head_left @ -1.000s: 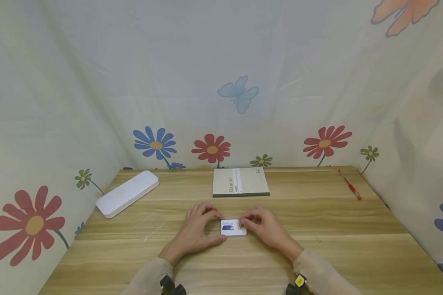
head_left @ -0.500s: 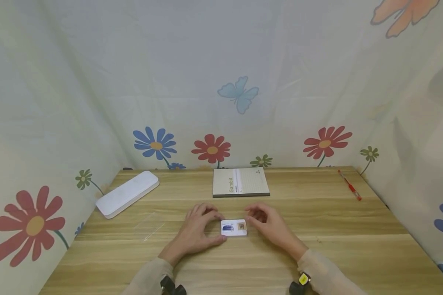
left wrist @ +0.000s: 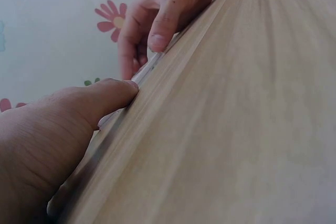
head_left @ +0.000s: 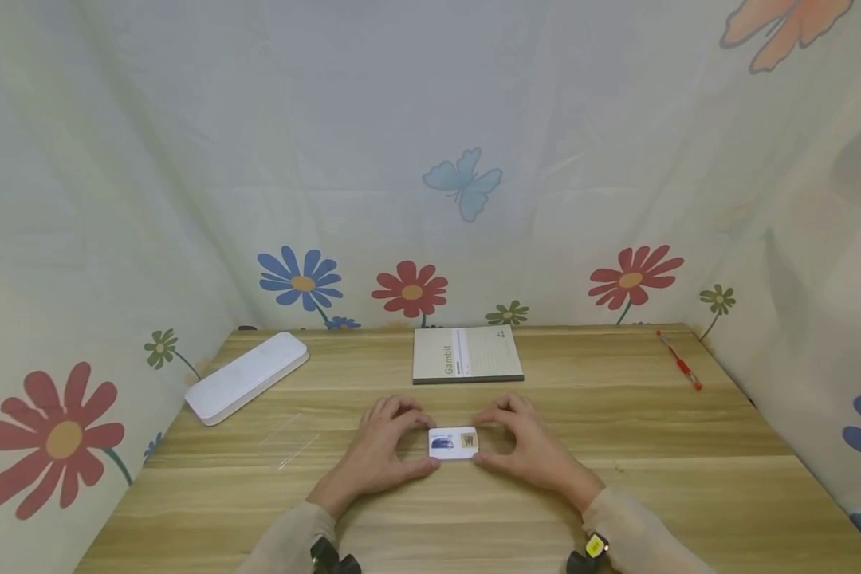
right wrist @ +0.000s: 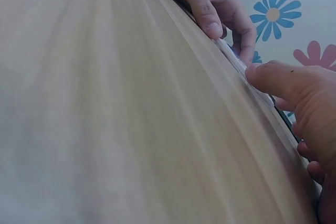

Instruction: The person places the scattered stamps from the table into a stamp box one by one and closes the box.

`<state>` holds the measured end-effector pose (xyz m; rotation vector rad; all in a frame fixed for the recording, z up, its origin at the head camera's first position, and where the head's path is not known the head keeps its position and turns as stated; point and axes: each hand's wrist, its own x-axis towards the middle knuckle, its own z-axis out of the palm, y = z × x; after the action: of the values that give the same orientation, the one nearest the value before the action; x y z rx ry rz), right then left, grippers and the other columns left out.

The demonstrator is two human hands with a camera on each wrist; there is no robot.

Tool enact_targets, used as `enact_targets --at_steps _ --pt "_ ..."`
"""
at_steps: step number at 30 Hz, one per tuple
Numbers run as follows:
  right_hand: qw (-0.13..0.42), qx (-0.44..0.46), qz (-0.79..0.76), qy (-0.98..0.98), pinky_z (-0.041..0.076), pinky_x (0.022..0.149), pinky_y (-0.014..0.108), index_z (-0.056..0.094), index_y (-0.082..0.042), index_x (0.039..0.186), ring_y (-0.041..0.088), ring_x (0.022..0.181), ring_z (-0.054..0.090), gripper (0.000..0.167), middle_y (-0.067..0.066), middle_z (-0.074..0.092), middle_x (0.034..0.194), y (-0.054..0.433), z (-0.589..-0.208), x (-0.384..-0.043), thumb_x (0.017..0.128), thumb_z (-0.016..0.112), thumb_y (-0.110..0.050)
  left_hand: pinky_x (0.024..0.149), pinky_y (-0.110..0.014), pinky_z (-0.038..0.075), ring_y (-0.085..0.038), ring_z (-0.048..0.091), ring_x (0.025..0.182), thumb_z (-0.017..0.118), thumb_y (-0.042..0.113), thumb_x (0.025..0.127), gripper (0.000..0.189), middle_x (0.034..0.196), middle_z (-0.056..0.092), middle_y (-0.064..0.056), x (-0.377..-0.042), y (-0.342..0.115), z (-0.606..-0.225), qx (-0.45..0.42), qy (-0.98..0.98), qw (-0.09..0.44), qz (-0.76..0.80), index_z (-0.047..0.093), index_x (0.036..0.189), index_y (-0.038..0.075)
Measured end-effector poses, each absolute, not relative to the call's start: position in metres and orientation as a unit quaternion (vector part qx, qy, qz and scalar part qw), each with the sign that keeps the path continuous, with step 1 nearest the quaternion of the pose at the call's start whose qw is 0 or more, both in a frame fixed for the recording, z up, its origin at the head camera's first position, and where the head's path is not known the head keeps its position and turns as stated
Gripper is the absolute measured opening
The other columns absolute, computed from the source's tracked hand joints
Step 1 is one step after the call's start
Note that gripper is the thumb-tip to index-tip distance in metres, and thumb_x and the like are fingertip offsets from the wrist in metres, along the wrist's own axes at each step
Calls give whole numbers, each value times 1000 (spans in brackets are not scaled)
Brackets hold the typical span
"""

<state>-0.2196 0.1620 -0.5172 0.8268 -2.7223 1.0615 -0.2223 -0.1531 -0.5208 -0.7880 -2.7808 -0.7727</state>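
A small white rectangular card (head_left: 454, 443) lies flat on the wooden table, with a dark blue picture on its left and a small gold-brown square on its right. At its left end my left hand (head_left: 379, 450) grips it, thumb at the near corner and index finger at the far one. My right hand (head_left: 527, 448) holds the right end in the same way. From the left wrist, the left thumb (left wrist: 113, 95) shows on the card's edge. In the right wrist view, the right thumb (right wrist: 268, 77) touches that thin edge, while the card's face is mostly hidden.
Behind the hands lies a notebook (head_left: 468, 354) marked "Gambit". A white oblong case (head_left: 249, 378) sits at the back left, and a clear sheet (head_left: 290, 440) lies left of the left hand. The red pen (head_left: 679, 360) is at the back right. A flowered curtain surrounds the table.
The right hand has come off the gold-brown square, shifted right and spread its thumb and fingers to the card's right corners. My left hand and the card have stayed in place.
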Motion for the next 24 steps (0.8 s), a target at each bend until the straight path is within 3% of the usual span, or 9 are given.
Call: enact_targets --at_steps 14,24 --pt "55 279 367 -886 43 109 53 78 -39 112 17 127 49 32 -13 55 128 161 -516 -218 86 98 -43 122 -62 34 -28 47 144 85 72 85 57 151 57 1 -222 -154 -521 -260 -929 66 -256 75 130 38" --pt "55 282 370 -883 44 110 53 78 -27 131 19 128 48 53 -9 55 131 162 -515 -218 85 99 -40 122 -62 34 -29 47 145 87 68 85 55 150 58 1 -220 -152 -517 -263 -928 70 -255 75 129 36"
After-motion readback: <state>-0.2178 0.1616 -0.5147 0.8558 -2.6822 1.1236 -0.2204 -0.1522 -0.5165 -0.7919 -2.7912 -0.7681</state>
